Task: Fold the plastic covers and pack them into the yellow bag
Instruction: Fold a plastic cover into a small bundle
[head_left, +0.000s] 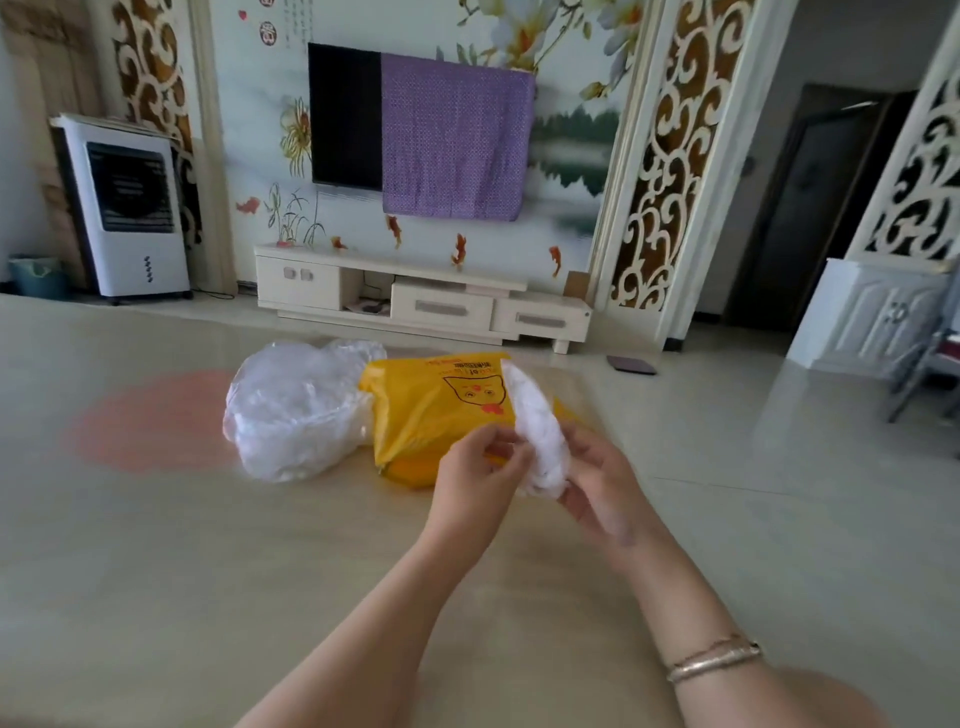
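A yellow bag with a red cat print lies on the beige table. To its left sits a loose heap of clear plastic covers, touching the bag. I hold one white plastic cover, folded into a narrow half-moon, upright above the bag's right side. My left hand pinches its lower left edge with thumb and fingers. My right hand grips its lower right side, fingers curled behind it.
A pink round patch marks the table's left side. Beyond the table stand a white TV cabinet, a TV half draped in purple cloth, an air cooler and a teal bin.
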